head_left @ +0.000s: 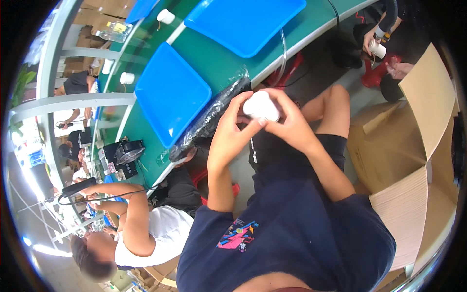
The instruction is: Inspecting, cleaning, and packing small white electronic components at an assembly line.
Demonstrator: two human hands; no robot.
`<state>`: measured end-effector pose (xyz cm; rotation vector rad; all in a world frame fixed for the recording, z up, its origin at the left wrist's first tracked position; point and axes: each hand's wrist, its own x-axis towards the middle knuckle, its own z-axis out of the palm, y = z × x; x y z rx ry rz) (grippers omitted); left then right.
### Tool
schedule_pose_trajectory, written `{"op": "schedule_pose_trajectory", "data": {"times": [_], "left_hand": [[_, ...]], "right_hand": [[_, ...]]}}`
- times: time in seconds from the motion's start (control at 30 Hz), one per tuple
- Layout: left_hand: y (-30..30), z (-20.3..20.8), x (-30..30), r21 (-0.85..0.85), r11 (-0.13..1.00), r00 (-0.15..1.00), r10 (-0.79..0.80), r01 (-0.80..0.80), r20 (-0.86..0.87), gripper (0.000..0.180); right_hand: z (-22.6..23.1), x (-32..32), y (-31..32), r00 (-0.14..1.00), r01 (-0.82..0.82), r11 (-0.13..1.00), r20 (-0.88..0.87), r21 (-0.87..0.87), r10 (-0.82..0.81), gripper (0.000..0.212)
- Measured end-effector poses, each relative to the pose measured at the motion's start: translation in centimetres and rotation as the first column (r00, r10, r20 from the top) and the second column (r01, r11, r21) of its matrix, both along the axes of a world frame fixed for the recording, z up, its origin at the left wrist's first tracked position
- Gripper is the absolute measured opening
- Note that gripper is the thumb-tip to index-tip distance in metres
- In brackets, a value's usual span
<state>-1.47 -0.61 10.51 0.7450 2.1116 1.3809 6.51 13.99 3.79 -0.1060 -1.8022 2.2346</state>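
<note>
Between my two hands, above my lap and close to the table edge, is a smooth white rounded object (pixel 261 105); its exact kind does not show. My left hand (pixel 232 120) is closed around its left side, with the thumb at the lower face. On the other side my right hand (pixel 290 121) grips it, fingers curled over the right edge and thumb near the left one. Just left of my hands, a black bundle in clear plastic wrap (pixel 214 114) lies along the edge of the green table (pixel 152 152).
Two blue trays (pixel 172 92) (pixel 245 24) rest on the table. White cylinders with wires (pixel 127 78) stand beyond them. An open cardboard box (pixel 389 151) is at my right. A co-worker in white (pixel 163 231) sits left; another person's hand (pixel 370 41) holds a white cylinder.
</note>
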Motion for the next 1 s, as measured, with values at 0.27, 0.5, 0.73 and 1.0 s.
{"op": "schedule_pose_trajectory", "data": {"times": [0.27, 0.5, 0.73, 1.0], "left_hand": [[-1.2, 2.4, -10.7, 0.215, 0.918, 0.942, 0.334, -0.333, 0.032, 0.047], [-7.1, -0.6, -28.6, 0.251, 0.809, 0.801, 0.577, -0.532, -0.162, 0.051], [-11.7, -4.7, -41.4, 0.286, 0.613, 0.348, 0.706, -0.737, -0.617, 0.059], [-9.9, -9.0, -45.4, 0.052, 0.498, 0.322, 0.633, -0.865, -0.704, 0.066]], "right_hand": [[3.4, -4.2, 0.5, 0.992, 0.095, 0.972, -0.096, 0.216, -0.076, 0.06], [-1.0, -5.9, 6.6, 0.898, 0.439, 0.894, 0.008, -0.087, -0.44, 0.025], [0.3, -8.1, 9.7, 0.796, 0.593, 0.752, -0.071, 0.288, -0.6, 0.038], [-0.3, -11.9, 9.0, 0.81, 0.539, 0.579, -0.19, 0.612, -0.554, 0.07]]}}
